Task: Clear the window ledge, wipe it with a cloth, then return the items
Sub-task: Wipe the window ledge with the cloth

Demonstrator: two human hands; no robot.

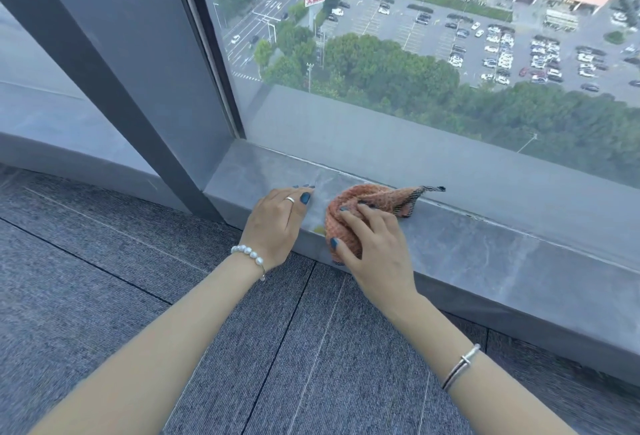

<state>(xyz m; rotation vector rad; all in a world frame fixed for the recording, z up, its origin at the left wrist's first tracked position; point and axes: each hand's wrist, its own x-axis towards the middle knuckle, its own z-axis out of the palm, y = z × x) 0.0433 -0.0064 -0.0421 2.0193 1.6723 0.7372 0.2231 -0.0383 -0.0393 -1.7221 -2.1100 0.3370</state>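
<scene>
The orange cloth (360, 213) lies bunched on the grey window ledge (485, 247), draping over its front edge. The right hand (372, 244) presses it, grip curled into the folds. At nine o'clock of the cloth, the left hand (277, 220) rests flat at the edge, grip apart. Bare ledge runs toward three o'clock.

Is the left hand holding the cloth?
No, the left hand rests flat on the ledge; the right hand grips the cloth.
</scene>
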